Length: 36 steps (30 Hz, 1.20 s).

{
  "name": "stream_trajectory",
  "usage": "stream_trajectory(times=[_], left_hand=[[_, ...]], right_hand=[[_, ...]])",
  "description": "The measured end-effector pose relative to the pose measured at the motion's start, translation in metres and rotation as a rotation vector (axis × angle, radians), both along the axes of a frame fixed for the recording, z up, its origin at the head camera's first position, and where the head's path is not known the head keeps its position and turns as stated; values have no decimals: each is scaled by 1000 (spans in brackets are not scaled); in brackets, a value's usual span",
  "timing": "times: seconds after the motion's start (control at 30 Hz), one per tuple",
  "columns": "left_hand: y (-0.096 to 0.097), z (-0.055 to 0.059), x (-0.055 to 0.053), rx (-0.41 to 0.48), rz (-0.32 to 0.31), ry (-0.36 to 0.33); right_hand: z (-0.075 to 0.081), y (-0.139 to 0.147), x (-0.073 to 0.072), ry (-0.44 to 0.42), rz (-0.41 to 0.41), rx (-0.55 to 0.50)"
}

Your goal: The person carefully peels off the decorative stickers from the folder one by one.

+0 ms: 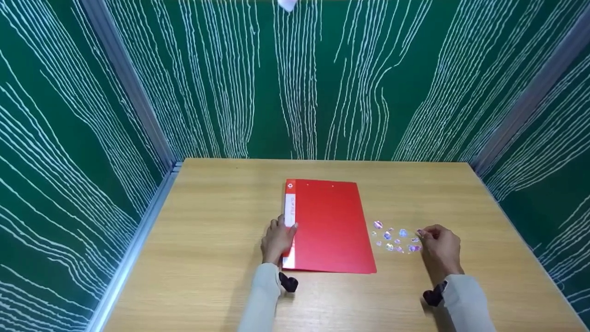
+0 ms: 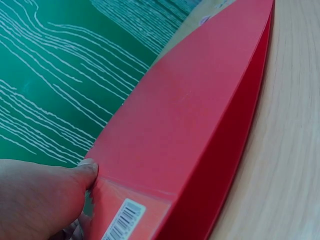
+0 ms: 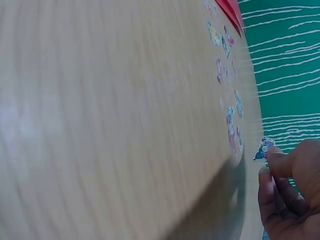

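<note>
A red clip file folder [image 1: 329, 226] lies closed on the table, its white-labelled spine on the left. My left hand [image 1: 278, 240] holds that spine, thumb on top and fingers along the outer edge. In the left wrist view the thumb [image 2: 89, 170] presses at the folder's edge, near a barcode label [image 2: 124, 220]; the covers gape slightly along the near side. My right hand [image 1: 442, 246] pinches a small shiny sticker [image 3: 264, 149] between thumb and fingertips, raised above the table. Several more iridescent stickers [image 1: 389, 247] lie scattered between the folder and this hand.
The wooden table [image 1: 207, 221] carries the folder and stickers. Green walls [image 1: 295, 92] with wavy white lines stand behind and on both sides, joined by grey metal posts [image 1: 129, 83]. Black straps [image 1: 289, 282] circle both wrists over pale sleeves.
</note>
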State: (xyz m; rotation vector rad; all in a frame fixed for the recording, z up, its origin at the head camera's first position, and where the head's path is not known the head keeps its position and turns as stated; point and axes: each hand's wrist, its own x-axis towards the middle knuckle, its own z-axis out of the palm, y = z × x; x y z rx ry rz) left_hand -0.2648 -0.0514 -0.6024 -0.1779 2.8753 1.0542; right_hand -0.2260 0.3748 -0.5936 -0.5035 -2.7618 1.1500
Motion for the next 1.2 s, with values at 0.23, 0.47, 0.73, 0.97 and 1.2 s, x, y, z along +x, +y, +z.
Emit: stream_trajectory(times=[0.23, 0.47, 0.73, 0.97, 1.2], left_hand=[[0, 0, 0, -11, -16, 31], [-3, 0, 0, -10, -13, 34], [-5, 0, 0, 5, -9, 15], [-8, 0, -3, -7, -1, 5], [-8, 4, -2, -39, -6, 26]], right_hand=[[-7, 7, -2, 55, 19, 90], [-14, 8, -4, 29, 1, 117], [-15, 7, -7, 10, -40, 79], [-16, 3, -11, 28, -74, 67], [-19, 5, -14, 50, -73, 105]])
